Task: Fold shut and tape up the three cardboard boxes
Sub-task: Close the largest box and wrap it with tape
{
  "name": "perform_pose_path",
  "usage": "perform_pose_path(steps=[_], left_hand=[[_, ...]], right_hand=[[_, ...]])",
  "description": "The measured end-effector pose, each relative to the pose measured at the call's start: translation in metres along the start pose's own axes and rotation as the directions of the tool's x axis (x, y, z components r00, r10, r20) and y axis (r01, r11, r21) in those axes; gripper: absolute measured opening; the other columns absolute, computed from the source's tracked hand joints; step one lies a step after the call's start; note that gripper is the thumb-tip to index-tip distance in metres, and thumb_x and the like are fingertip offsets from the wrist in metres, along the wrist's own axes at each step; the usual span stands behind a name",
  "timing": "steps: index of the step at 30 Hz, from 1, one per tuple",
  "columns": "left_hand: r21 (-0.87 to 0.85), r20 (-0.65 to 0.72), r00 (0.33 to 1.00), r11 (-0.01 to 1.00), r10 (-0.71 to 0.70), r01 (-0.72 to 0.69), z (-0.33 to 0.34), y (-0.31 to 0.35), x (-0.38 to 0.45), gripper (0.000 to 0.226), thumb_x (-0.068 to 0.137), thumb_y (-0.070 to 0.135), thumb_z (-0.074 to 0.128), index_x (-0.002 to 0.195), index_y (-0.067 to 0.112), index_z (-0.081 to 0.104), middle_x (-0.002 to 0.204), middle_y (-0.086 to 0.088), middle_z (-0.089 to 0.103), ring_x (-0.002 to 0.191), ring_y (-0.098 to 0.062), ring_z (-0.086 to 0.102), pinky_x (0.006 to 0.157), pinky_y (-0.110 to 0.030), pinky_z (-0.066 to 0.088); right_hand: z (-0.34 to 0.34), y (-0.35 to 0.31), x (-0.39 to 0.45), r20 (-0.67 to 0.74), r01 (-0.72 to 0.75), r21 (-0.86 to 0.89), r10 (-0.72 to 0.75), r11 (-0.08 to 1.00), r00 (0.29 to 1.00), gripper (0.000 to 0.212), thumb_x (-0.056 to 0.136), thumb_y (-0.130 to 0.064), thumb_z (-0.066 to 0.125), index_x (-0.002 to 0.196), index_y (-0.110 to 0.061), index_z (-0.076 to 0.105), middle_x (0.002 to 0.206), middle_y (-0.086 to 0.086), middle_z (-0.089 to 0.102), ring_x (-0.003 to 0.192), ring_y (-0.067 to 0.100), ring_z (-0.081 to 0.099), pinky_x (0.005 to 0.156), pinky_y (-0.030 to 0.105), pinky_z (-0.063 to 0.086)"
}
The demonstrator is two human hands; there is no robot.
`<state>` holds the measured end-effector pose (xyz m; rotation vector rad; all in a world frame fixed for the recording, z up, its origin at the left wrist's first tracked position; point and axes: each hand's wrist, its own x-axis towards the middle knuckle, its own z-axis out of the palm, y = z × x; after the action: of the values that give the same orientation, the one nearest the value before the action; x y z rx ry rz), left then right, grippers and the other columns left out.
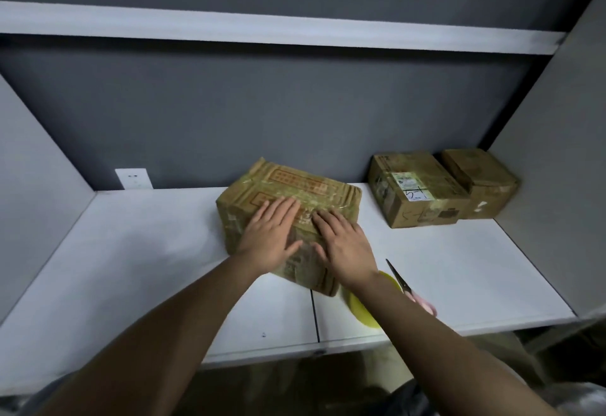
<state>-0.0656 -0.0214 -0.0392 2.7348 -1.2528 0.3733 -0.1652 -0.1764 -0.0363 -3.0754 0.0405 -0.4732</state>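
A closed cardboard box with red printing point(305, 186) sits in the middle of the white table point(131, 268), shiny tape across its top. My left hand point(272, 235) and my right hand point(344, 245) both press flat on its near top edge, fingers straight and spread. Two more closed cardboard boxes stand at the back right: one with a white label point(414, 189) and a smaller one point(480, 183) touching it on its right. A yellow tape roll point(360, 310) lies partly hidden under my right forearm. Scissors with pink handles point(403, 284) lie just right of that forearm.
Grey partition walls enclose the table at the back, left and right. A white wall socket point(133, 179) sits at the back left. A seam point(314, 317) divides the tabletop near its front edge.
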Motion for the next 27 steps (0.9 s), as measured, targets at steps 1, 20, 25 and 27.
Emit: perform_pose_path(steps=[1,20,25,27], left_hand=[[-0.002,0.014,1.000,1.000,-0.006,0.006,0.005,-0.001,0.004,0.077,0.094,0.055,0.037,0.153,0.019,0.004,0.160,0.004,0.006,0.147,-0.011,0.003,0.118,-0.031,-0.002],[0.013,-0.034,0.999,1.000,0.002,-0.001,0.014,-0.005,0.006,0.074,0.080,0.045,0.066,0.145,0.022,0.037,0.148,0.007,0.040,0.136,-0.014,0.035,0.111,-0.032,0.025],[0.015,-0.075,0.978,0.981,0.195,-0.194,-0.010,-0.034,-0.022,0.071,0.065,0.040,0.083,0.129,0.021,0.059,0.127,0.003,0.061,0.108,-0.020,0.062,0.085,-0.034,0.050],[0.030,-0.048,0.974,0.975,0.222,-0.220,-0.016,-0.043,-0.034,0.072,0.066,0.043,0.082,0.131,0.022,0.058,0.128,0.004,0.060,0.111,-0.019,0.060,0.089,-0.034,0.048]], right_hand=[[0.001,-0.001,0.002,-0.058,-0.012,0.011,0.013,1.000,0.998,0.050,0.092,-0.035,0.061,0.134,-0.010,0.055,0.136,0.008,0.056,0.129,0.029,0.049,0.103,0.039,0.042],[0.004,-0.017,0.012,-0.079,-0.127,-0.183,0.114,0.975,0.990,0.063,0.064,-0.044,0.082,0.118,-0.015,0.069,0.118,0.007,0.068,0.091,0.027,0.067,0.075,0.034,0.052],[0.001,-0.010,0.002,-0.090,0.080,-0.186,-0.098,0.979,0.991,0.065,0.068,-0.051,0.078,0.121,-0.017,0.067,0.121,0.003,0.068,0.094,0.022,0.067,0.073,0.030,0.051],[-0.001,-0.011,-0.002,-0.105,0.153,-0.180,-0.173,0.972,0.979,0.056,0.079,-0.055,0.064,0.122,-0.018,0.067,0.120,0.002,0.068,0.094,0.022,0.066,0.073,0.030,0.049]])
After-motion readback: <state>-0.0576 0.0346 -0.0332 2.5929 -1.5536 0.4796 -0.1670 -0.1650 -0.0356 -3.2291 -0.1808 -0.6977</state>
